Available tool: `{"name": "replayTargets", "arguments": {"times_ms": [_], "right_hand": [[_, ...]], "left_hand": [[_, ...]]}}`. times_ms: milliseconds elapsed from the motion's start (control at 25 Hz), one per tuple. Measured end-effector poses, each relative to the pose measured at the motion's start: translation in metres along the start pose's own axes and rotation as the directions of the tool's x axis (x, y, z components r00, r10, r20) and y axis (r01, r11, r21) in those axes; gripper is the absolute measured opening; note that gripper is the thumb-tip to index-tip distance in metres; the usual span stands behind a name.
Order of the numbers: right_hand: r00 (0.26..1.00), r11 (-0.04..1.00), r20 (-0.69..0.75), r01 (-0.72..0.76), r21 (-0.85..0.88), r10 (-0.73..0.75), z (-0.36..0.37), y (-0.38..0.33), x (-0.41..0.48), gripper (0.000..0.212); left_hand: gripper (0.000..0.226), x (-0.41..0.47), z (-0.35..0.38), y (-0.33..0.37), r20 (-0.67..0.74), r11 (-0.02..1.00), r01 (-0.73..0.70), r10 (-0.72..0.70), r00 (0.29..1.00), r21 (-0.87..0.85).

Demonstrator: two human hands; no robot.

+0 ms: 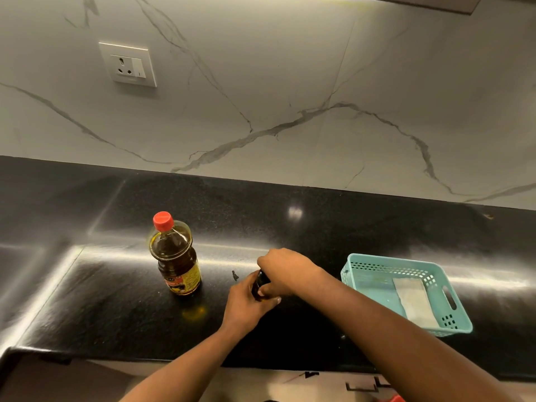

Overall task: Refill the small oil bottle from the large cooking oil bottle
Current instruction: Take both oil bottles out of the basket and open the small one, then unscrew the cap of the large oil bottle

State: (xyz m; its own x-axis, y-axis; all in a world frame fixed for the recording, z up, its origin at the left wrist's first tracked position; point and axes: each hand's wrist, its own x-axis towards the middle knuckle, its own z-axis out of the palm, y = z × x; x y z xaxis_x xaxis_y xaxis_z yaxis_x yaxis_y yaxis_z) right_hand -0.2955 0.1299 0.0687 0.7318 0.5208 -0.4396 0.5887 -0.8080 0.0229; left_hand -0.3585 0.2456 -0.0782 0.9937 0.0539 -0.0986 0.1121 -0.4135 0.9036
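Left hand (246,303) wrapped round body of small oil bottle (259,282), dark, mostly hidden. Right hand (285,271) clamped over its top; I read this as cap work, cannot confirm. Bottle stands on black counter (290,221), roughly upright.

Large cooking oil bottle (175,256) stands upright to my left, well apart from hands, red cap (163,221) on. Left hand nearer it. My guess: next reach goes leftward.

Teal basket (377,259) to right, folded cloth (414,300) inside.
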Motion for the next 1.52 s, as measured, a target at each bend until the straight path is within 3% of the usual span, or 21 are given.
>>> {"name": "replayTargets", "arguments": {"times_ms": [80,240,400,560,800,920,1040,1120,1160,1240,1320,1360,1440,1520], "right_hand": [[1.000,1.000,0.017,0.024,0.019,-0.025,-0.005,0.001,-0.002,0.031],[0.999,0.995,-0.014,0.032,0.095,-0.031,-0.027,0.011,-0.013,0.052],[0.993,0.987,-0.034,-0.105,0.125,0.110,-0.028,0.044,-0.021,0.052],[0.968,0.960,0.046,-0.250,0.127,0.246,0.013,0.071,-0.021,0.050],[0.947,0.940,0.133,-0.309,0.144,0.291,0.073,0.070,-0.018,0.058],[0.947,0.943,0.120,-0.311,0.118,0.297,0.081,0.068,-0.017,0.064],[0.944,0.949,0.171,-0.301,0.094,0.283,0.072,0.061,-0.020,0.078],[0.936,0.956,0.235,-0.285,0.071,0.261,0.052,0.056,-0.023,0.085],[0.938,0.961,0.236,-0.273,0.053,0.253,0.034,0.054,-0.023,0.080],[0.965,0.974,0.154,-0.222,0.056,0.211,-0.012,0.049,-0.021,0.058],[0.990,0.984,-0.042,-0.125,0.131,0.131,-0.063,0.032,-0.014,0.039],[0.983,0.980,-0.163,-0.048,0.193,0.081,-0.086,0.017,-0.010,0.029],[0.935,0.931,-0.355,0.144,0.334,-0.017,-0.119,-0.022,0.002,0.017],[0.892,0.867,-0.440,0.300,0.397,-0.107,-0.138,-0.065,0.016,0.026]], "left_hand": [[0.045,0.000,-0.001,-0.002,-0.001,1.000,-0.001,0.001,1.000,-0.010],[0.050,-0.002,-0.001,-0.006,0.005,1.000,-0.014,0.014,1.000,-0.028],[0.063,-0.002,0.000,-0.009,-0.015,0.999,-0.037,0.037,0.999,-0.028],[0.066,-0.004,0.001,-0.006,-0.009,0.999,-0.052,0.052,0.999,-0.009],[0.110,-0.012,-0.013,-0.006,0.031,1.000,0.013,-0.013,0.999,-0.010],[0.088,-0.026,-0.037,-0.001,-0.028,0.999,0.002,-0.003,1.000,-0.039],[0.067,-0.047,-0.075,0.014,-0.184,0.997,-0.038,0.027,0.983,-0.059],[0.055,-0.061,-0.104,0.030,-0.375,0.992,-0.126,0.122,0.919,0.015],[0.050,-0.065,-0.119,0.038,-0.485,0.983,-0.163,0.185,0.855,0.089],[0.044,-0.066,-0.147,0.054,-0.658,0.962,-0.170,0.270,0.702,0.213],[0.051,-0.054,-0.169,0.060,-0.741,0.963,-0.156,0.269,0.615,0.219],[0.059,-0.047,-0.179,0.062,-0.746,0.969,-0.157,0.248,0.618,0.192],[0.070,-0.033,-0.189,0.065,-0.687,0.978,-0.173,0.207,0.697,0.119],[0.064,-0.024,-0.192,0.072,-0.603,0.982,-0.183,0.177,0.778,0.052]]}}
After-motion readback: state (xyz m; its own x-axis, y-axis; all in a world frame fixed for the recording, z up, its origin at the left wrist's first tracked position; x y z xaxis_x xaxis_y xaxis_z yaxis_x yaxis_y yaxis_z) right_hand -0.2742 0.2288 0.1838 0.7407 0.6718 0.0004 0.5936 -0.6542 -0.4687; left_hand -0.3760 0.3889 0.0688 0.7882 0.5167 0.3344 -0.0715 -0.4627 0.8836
